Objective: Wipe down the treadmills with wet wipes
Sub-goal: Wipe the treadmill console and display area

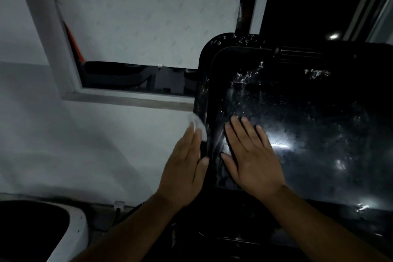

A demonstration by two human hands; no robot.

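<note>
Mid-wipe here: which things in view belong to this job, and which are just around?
In the job:
thin white wet wipe
glossy black treadmill console panel
left hand pressing the wipe
right hand flat on the panel

Just there:
white window frame
white patterned window covering
white rounded shell, lower left

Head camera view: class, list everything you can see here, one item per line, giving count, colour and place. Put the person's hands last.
treadmill panel: one, glossy black with wet streaks, right half of the view
wet wipe: one, white, at the panel's left edge under the left fingertips
window frame: one, white, upper left
window covering: one, white with a faint pattern, over most of the window
strip: one, orange-red, at the window's left edge
wall: one, white, left side
white-rimmed object: one, white with a dark inside, bottom left corner; unidentifiable
left hand: one, fingers straight, pressing the wipe
right hand: one, flat on the panel
</note>
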